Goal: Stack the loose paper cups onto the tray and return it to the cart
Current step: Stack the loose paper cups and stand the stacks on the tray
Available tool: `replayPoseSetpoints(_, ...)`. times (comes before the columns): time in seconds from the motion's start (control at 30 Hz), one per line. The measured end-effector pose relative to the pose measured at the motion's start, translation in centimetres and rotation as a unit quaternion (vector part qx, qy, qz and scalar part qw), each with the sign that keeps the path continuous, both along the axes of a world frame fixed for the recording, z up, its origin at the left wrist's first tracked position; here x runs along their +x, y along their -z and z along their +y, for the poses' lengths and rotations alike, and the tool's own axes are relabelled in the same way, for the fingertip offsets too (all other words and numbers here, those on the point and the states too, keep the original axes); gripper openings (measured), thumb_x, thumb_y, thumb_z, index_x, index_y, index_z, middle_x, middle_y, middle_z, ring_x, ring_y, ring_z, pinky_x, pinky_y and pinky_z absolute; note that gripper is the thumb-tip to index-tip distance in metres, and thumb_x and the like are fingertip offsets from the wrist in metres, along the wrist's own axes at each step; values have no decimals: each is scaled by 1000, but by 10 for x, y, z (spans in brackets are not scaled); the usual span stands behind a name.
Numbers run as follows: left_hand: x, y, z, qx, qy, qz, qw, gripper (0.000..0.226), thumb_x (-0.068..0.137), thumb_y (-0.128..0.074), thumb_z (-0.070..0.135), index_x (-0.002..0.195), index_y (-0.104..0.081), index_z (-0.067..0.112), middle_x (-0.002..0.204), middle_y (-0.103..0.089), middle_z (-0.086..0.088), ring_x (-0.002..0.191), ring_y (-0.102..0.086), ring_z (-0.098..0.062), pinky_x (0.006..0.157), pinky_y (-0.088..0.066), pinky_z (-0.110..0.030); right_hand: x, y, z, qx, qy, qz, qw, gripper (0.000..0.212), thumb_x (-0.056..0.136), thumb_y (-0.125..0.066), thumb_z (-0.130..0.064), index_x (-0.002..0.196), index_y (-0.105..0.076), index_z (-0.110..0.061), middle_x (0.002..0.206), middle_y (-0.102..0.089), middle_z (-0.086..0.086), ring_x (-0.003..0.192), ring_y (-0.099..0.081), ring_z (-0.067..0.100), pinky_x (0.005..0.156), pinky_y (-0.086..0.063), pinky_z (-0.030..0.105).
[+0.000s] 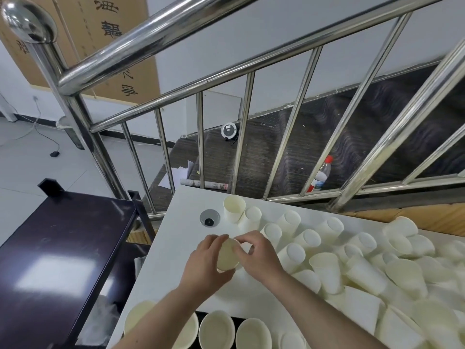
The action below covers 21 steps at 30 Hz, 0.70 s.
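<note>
Fingers [214, 241] of the left hand [205, 263] curl round a single paper cup [227, 254] held just above the white counter [176, 248], while the fingertips of the right hand [256, 253] pinch its rim from the other side, so both hands grasp the same cup, seen from the head camera. Taking that held cup as the landmark, the round cable port [209, 217] sits just beyond it, an upright cup [234, 207] stands beyond and slightly right, and a large heap of loose cups [364, 268], some upright and many lying on their sides, spreads away to its right. Nearer the person than the held cup, a row of open cups [217, 328] stands on what appears to be the dark tray [239, 319], mostly hidden at the bottom edge of the frame. The dark cart [63, 248] stands to the left of the held cup, beside the counter's edge, with a steel stair railing [201, 79] behind everything. Most of the cups appear not yet stacked. The thin paper wall could crease or the rim go oval under a two-handed pinch, which would likely make the cup jam or sit crooked when nested. A forearm sweeping back toward the tray could knock over the standing row, and any nudge to the tumbled heap could send cups rolling off the counter. Carrying a loaded tray across to the cart, a tall or leaning stack could topple.
</note>
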<state>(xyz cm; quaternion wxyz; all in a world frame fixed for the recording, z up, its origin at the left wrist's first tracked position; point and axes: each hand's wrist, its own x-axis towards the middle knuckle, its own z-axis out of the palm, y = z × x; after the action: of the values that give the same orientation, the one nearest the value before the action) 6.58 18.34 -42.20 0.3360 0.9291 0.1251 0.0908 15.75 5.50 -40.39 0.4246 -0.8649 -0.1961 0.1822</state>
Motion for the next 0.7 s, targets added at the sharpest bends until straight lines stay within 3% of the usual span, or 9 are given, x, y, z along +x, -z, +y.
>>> replayPoseSetpoints(0.07,1,3,-5,14,16,11,1000,75,64,-66,44,133,-50,21,121,-54,5,104,-58,-19,79,-50,-33,-1,5,-2,-57,-23,-7,998,25,89,-58,-17,111,-67,-21,107,-62,-10,90,-56,5,79,-43,17)
replayPoseSetpoints(0.13,1,2,-8,38,27,39,998,78,69,-63,47,140,-42,24,129,-49,7,116,-51,-17,91,-42,-31,0,8,-6,-74,0,20,997,29,88,-52,-10,110,-67,-20,104,-66,-7,88,-61,12,75,-48,22)
replayPoseSetpoints(0.27,-2,2,-3,122,7,152,981,79,82,-59,49,148,-20,29,147,-30,4,141,-19,-20,111,-21,-35,3,18,-17,-120,34,54,991,27,85,-45,-3,98,-65,-16,92,-66,-3,79,-65,19,71,-56,34)
replayPoseSetpoints(0.37,-6,2,4,133,-5,217,967,76,84,-58,46,147,-19,30,152,-21,-1,143,-12,-24,111,-23,-38,5,25,-24,-150,37,72,985,29,86,-43,-3,102,-62,-17,95,-63,-3,86,-64,21,78,-56,37)
replayPoseSetpoints(0.47,-9,4,8,114,-3,245,963,75,83,-60,41,146,-22,30,152,-20,-3,141,-19,-24,107,-32,-37,6,32,-27,-161,38,93,982,29,87,-42,-4,105,-59,-19,101,-61,-2,92,-62,20,84,-56,40)
replayPoseSetpoints(0.57,-11,5,9,94,-1,245,965,68,84,-59,32,144,-27,29,147,-25,-1,134,-30,-22,100,-40,-33,3,34,-28,-196,16,66,978,33,93,-44,-15,124,-54,-20,125,-57,0,111,-56,19,95,-48,36)
replayPoseSetpoints(0.7,-16,2,10,82,-11,215,973,66,84,-58,32,143,-30,29,140,-32,3,128,-35,-20,95,-43,-30,-6,22,-28,-256,-86,-50,962,73,88,-53,-55,150,-25,-28,153,-24,-8,140,-26,17,105,-37,34)
